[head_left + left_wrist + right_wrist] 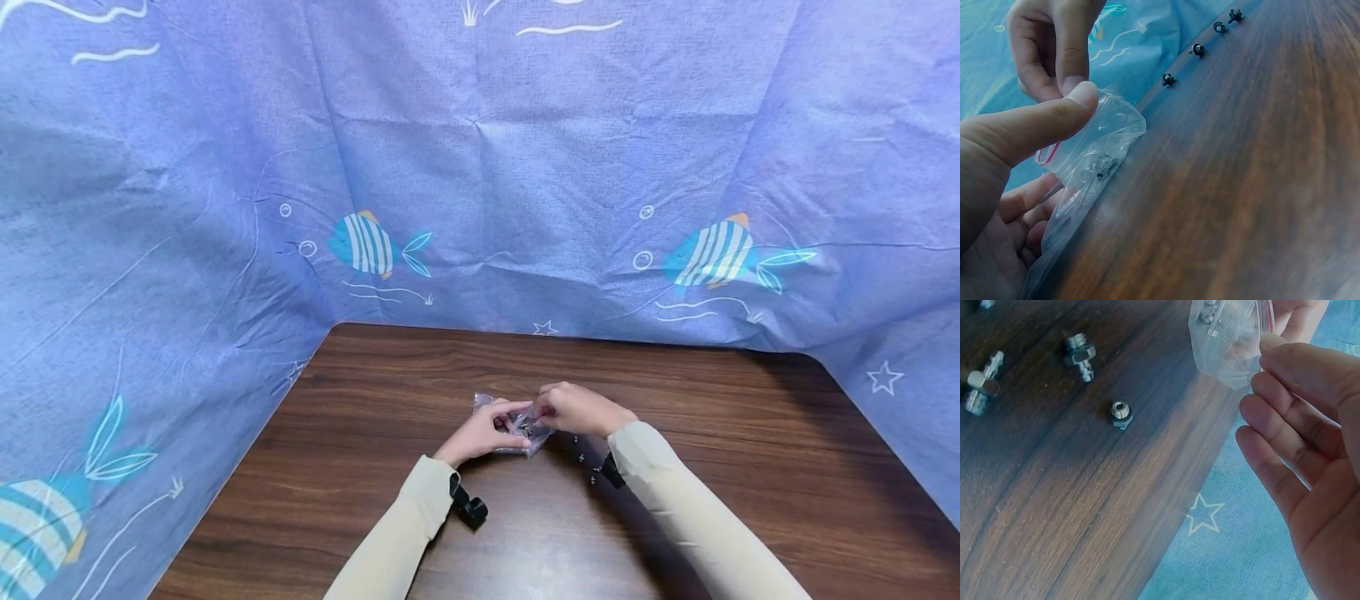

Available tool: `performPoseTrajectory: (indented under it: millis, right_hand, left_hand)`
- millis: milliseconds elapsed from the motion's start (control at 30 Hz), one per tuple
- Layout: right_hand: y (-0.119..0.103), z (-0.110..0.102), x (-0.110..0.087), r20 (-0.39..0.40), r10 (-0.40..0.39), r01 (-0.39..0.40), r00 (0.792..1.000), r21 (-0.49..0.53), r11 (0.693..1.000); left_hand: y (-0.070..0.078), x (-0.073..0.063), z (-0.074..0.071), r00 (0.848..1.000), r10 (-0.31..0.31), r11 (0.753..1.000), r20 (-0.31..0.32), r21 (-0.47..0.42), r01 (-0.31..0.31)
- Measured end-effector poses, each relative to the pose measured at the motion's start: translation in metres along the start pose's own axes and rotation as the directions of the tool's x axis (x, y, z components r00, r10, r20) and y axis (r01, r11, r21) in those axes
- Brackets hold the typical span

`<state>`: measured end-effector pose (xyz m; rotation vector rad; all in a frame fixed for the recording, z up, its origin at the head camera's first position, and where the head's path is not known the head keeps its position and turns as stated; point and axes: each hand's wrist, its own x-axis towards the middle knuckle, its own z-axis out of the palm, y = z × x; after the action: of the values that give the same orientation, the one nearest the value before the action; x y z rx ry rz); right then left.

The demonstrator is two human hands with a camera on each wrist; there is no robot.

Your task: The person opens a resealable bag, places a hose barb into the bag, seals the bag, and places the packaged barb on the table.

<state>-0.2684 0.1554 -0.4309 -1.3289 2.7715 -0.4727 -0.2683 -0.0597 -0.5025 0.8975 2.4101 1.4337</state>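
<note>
A clear zip-lock bag (537, 435) with a red line along its mouth lies between the two hands over the table. Small metal pieces (1104, 167) show through its plastic. My left hand (480, 433) holds the bag, thumb along the mouth and the other fingers behind it. From the other side, my right hand (583, 408) pinches the bag's edge between thumb and fingertip, as the right wrist view shows, its remaining fingers loosely bent. Beside the bag, several small metal threaded fittings (1080, 357) with hex collars stand or lie in a row.
The dark wood-grain table (360, 392) is bounded at the back and left by a blue cloth (555, 183) printed with fish. A black wrist strap (469, 505) sits on the left arm, and another dark strap (612, 471) on the right.
</note>
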Motion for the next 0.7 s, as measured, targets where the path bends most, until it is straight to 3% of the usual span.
performPoseTrajectory:
  millis: [200, 400, 567, 700]
  right_hand:
    - [0.002, 0.000, -0.001, -0.015, -0.013, 0.013, 1.000, -0.001, 1.000]
    - [0.008, 0.001, -0.006, -0.049, -0.014, 0.013, 0.999, -0.007, 1.000]
    - [0.010, 0.001, -0.015, -0.039, 0.033, -0.032, 0.999, 0.013, 0.999]
    - [0.014, 0.003, -0.022, -0.045, 0.023, -0.022, 0.999, 0.019, 1.000]
  left_hand:
    - [0.004, -0.001, 0.002, 1.000, -0.003, 1.000, -0.026, 0.021, 0.004]
    - [0.012, -0.002, 0.001, 1.000, -0.005, 1.000, -0.007, -0.007, 0.005]
    - [0.006, -0.001, 0.003, 1.000, -0.014, 1.000, -0.023, -0.001, 0.014]
    - [0.002, -0.001, 0.002, 0.999, -0.018, 1.000, -0.028, -0.009, 0.018]
